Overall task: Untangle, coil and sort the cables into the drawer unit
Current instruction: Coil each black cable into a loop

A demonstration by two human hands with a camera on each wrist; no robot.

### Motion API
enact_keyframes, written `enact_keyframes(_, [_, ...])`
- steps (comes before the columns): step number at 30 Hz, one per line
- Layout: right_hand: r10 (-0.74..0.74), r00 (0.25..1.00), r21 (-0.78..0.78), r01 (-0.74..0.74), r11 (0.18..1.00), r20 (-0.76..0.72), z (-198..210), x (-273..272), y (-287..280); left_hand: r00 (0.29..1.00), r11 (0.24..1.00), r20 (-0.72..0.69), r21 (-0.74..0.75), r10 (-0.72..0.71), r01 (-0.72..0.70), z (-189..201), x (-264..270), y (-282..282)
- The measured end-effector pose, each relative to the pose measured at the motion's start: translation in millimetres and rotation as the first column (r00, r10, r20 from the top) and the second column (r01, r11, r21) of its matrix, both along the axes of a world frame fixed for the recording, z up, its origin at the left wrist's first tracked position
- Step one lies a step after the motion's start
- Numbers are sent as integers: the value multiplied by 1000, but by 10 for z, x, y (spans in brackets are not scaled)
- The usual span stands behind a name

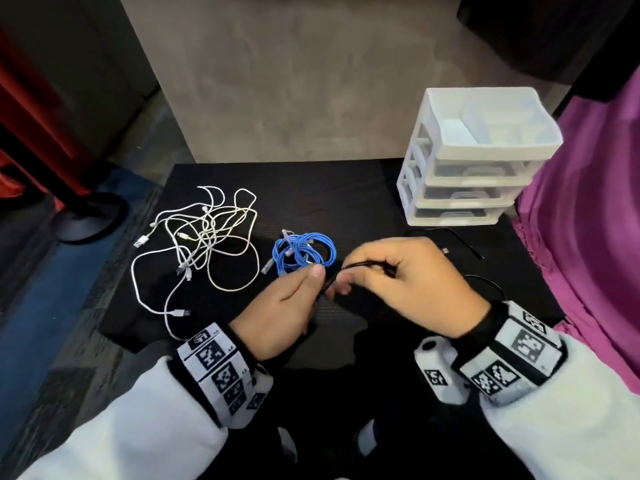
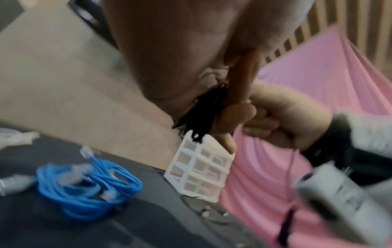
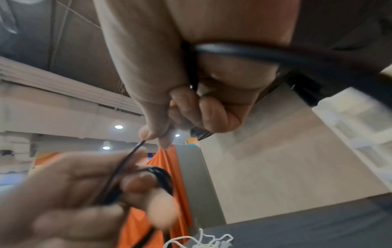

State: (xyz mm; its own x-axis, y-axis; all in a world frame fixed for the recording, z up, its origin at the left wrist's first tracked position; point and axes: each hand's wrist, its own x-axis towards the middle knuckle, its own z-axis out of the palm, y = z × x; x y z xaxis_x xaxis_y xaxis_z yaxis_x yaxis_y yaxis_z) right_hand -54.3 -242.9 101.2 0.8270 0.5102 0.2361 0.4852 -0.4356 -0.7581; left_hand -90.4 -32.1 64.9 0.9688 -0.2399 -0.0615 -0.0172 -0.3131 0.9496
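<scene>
From the head view, the step in hand looks like coiling the black cable (image 1: 363, 264). The left hand (image 1: 280, 306) pinches it between thumb and fingers, and the right hand (image 1: 412, 282) has its fingers curled round the same cable just to the right. The loose tail runs off behind the right grip across the counter (image 1: 329, 192) toward the drawer unit (image 1: 464, 157), which stands well beyond that grip with its drawers closed. Just past the left grip lies the blue cable (image 1: 304, 252), already in a rough coil; farther left of it the white cables (image 1: 204, 244) are still a tangle.

In the left wrist view, blurred, a bundle of black loops (image 2: 201, 115) sits pinched in the left grip, with the right hand (image 2: 282, 117) closed just beside it.

In the right wrist view, the right hand (image 3: 191, 100) pinches a taut strand that leads down to the left hand (image 3: 84, 193), where small black loops (image 3: 161, 177) wrap the fingers.

Judging from this, the next move calls for feeding more slack from the right grip round the loops held in the left, keeping the turns even, until the tail is used up; then a drawer must be opened.
</scene>
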Motion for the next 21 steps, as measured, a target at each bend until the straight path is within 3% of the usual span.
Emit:
enact_keyframes(2, [-64, 998, 48, 64, 997, 7, -16, 110, -46, 985, 968, -148, -244, -92, 54, 110, -49, -85])
enact_keyframes(4, [-91, 996, 92, 91, 992, -3, -93, 168, -60, 970, 924, -169, -370, -174, 101, 178, -54, -104])
enact_keyframes(9, [-134, 989, 128, 125, 984, 63, -378, 201, -21, 932, 798, -282, -602, -230, 15, 261, -44, -40])
enact_keyframes(11, [-208, 968, 65, 201, 977, 140, -473, 208, -31, 918, 737, -326, -674, -226, -58, 251, -44, -34])
enact_keyframes(14, [-265, 947, -43, 277, 960, 183, -535, 187, -13, 910, 711, -376, -687, -172, -149, 186, -39, -53])
enact_keyframes(16, [-299, 949, -31, 303, 952, 104, -563, 172, 23, 902, 705, -402, -685, -156, -183, 159, -47, -89])
enact_keyframes(18, [-330, 941, 73, 335, 939, -70, -548, 158, 82, 895, 697, -424, -685, -142, -214, 153, -54, -140])
enact_keyframes(21, [-201, 912, 230, 295, 927, -359, -468, 92, 141, 894, 670, -433, -698, -112, -254, 173, -54, -190])
